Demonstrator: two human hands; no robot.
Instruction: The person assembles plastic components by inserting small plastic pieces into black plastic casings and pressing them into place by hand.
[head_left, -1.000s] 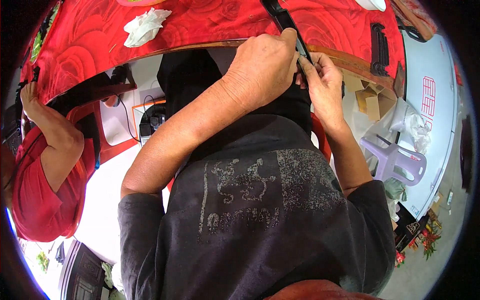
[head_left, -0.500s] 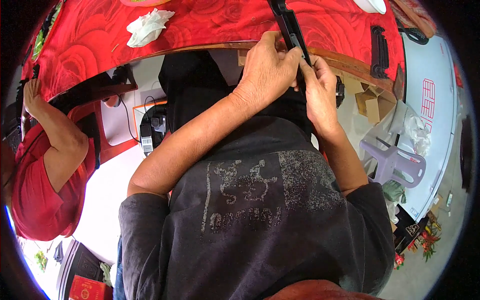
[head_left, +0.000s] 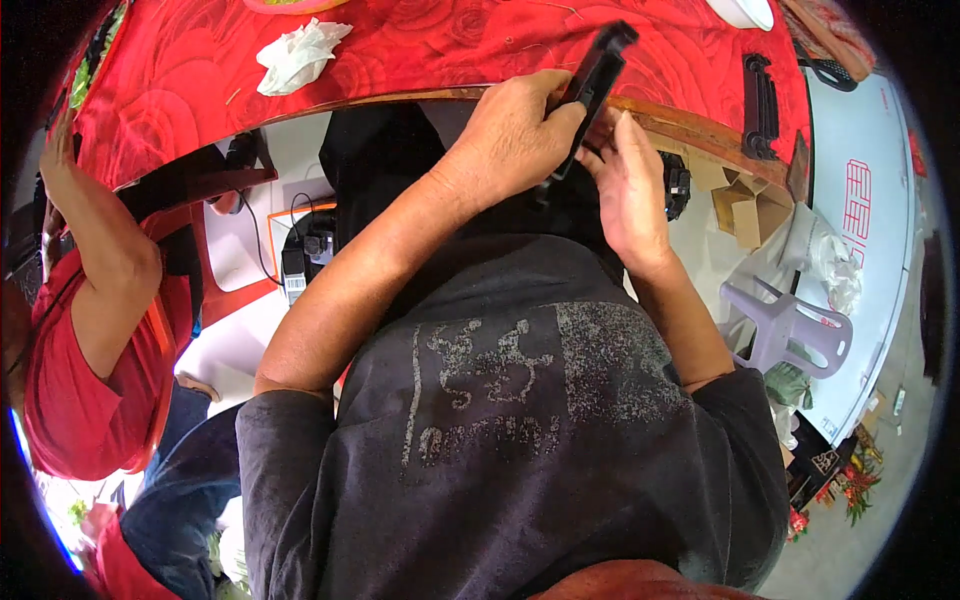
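Observation:
My left hand (head_left: 520, 130) is closed around a long, narrow black plastic part (head_left: 600, 75), held tilted over the near edge of the table. Its upper end leans to the right and its lower end points down toward my lap. Just right of the part is my right hand (head_left: 635, 190), palm turned toward it and fingers loosely apart. Some of its fingertips are behind or close to the part, and I cannot tell if they touch it. A similar black plastic part (head_left: 760, 107) lies on the table's right side.
A red rose-patterned cloth (head_left: 420, 50) covers the table. On it are a crumpled white tissue (head_left: 303, 57) and a white bowl (head_left: 742, 12). A person in a red shirt (head_left: 85, 370) sits at the left. At the right stand a cardboard box (head_left: 752, 210) and a grey plastic stool (head_left: 790, 325).
The black part has swung so its top leans right. My right hand's fingers have loosened from it. The red-shirted person's arm has shifted, and another person's dark trousers now show at lower left.

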